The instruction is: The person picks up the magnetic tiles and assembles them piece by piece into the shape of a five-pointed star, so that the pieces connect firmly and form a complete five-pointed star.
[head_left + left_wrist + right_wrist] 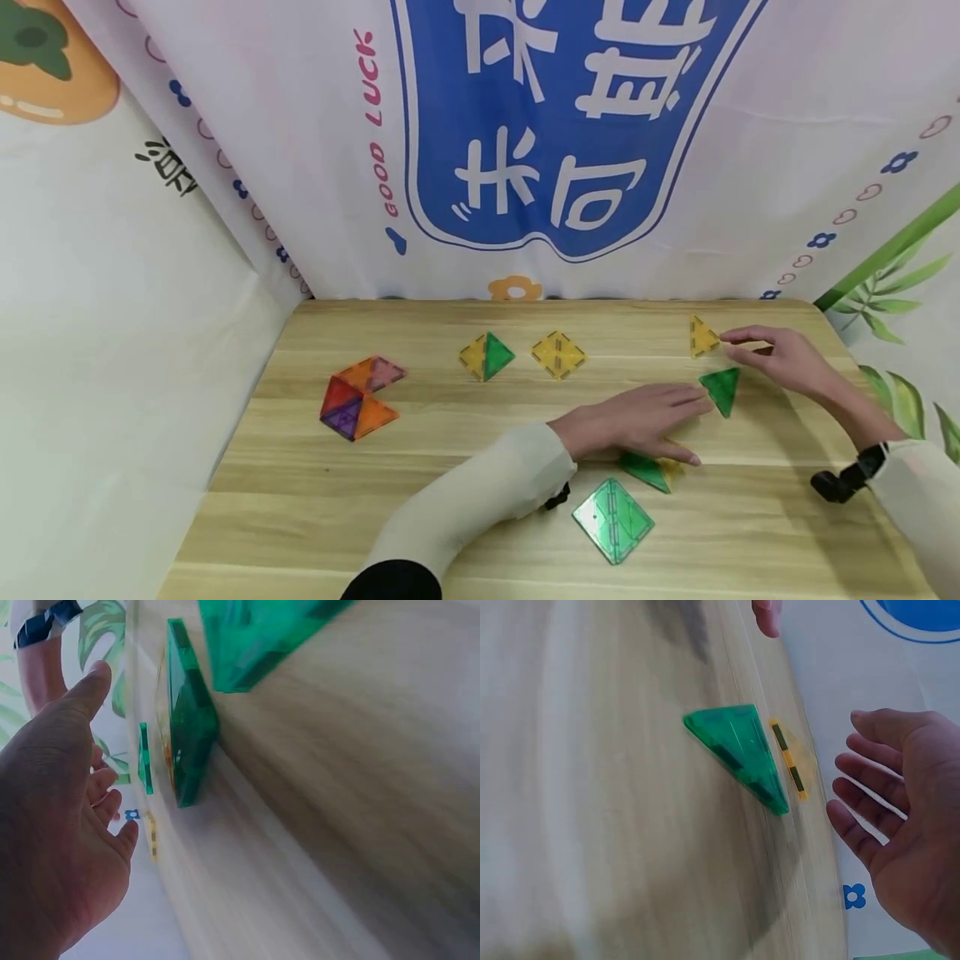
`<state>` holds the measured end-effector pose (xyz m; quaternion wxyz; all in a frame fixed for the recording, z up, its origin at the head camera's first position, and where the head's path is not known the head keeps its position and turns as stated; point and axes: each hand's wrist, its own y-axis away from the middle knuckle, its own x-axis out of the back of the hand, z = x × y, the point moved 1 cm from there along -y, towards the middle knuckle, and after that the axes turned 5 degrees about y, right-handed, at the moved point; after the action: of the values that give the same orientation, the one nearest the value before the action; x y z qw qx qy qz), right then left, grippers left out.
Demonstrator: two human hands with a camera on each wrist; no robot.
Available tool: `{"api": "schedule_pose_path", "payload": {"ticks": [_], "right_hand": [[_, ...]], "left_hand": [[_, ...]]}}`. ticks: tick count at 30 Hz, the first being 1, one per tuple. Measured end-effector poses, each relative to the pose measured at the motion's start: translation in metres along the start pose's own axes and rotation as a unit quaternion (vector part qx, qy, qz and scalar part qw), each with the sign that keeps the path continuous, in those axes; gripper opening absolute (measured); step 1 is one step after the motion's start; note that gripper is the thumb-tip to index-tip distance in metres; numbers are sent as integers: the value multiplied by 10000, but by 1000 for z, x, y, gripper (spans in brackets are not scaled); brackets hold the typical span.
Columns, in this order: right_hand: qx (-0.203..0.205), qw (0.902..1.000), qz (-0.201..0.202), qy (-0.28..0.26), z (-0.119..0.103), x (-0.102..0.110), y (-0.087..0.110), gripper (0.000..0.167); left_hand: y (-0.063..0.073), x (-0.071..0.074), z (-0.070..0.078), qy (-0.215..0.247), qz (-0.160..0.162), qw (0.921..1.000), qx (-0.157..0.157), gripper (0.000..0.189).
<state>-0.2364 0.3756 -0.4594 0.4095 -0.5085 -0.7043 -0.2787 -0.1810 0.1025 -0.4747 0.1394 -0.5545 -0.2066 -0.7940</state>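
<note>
My right hand (783, 358) is at the back right, its fingertips right at the edge of a yellow triangle tile (703, 337). In the right wrist view its fingers are spread and relaxed beside that tile (789, 759). My left hand (648, 418) stretches over the table with straight fingers, fingertips close to the left corner of a green triangle tile (723, 390). Beneath the left palm lies a green and yellow tile pair (647, 471), partly hidden. In the left wrist view this pair (191, 720) lies beside the left hand, apart from it.
Nearer the front lies a green square of tiles (613, 522). Toward the back are a yellow-green diamond (497, 357) and a yellow diamond (558, 355). Several red, orange, pink and purple triangles form a partial fan (352, 398) at left. A printed cloth (300, 167) hangs behind the wooden table (300, 508).
</note>
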Motion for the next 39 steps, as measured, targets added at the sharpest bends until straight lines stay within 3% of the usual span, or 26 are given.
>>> {"api": "schedule_pose_path", "payload": {"ticks": [8,15,22,29,39], "right_hand": [[261,9992,-296,-25,2,-6,-20,41],[-146,9971,-746,-53,7,-11,-31,53],[-140,9977,-628,-206,10,-17,-32,52],[-320,9978,-580,-4,18,-17,-30,57],[-263,9993,-241,102,27,-13,-11,51]], "left_hand": [[-22,-2,3,-525,-299,9966,559,88],[-38,-1,4,-759,-624,9912,885,83],[-47,-2,8,-788,-846,9868,1137,76],[-42,1,8,-793,-753,9865,1221,78],[-15,6,-10,-253,-422,9902,1309,76]]}}
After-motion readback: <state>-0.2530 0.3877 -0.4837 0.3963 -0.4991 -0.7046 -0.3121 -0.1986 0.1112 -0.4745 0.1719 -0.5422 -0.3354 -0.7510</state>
